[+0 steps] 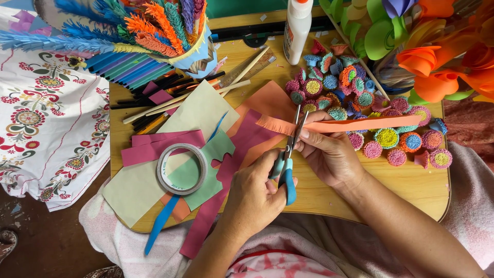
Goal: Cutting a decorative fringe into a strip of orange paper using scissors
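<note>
A cluttered wooden lap tray (411, 190) is seen; near its middle, blue-handled scissors (286, 164) are gripped closed-fingered by the left hand (254, 193), while a fringed orange paper strip (355, 124) is pinched taut for cutting by the right hand (329, 154).

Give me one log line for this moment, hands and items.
left hand: scissors | right hand: orange strip | fringe partly cut

Tray layout: hands mid, scraps left, rolled paper flowers right.
Left hand (254, 193) w/ scissors (287, 159) sits just left of right hand (327, 154), which holds paper strip (355, 124) over wooden lap tray (417, 188); tape roll (181, 168) on paper scraps (154, 149) at left; glue bottle (297, 28) behind; fringed paper flowers (355, 100) behind & right of strip.
</note>
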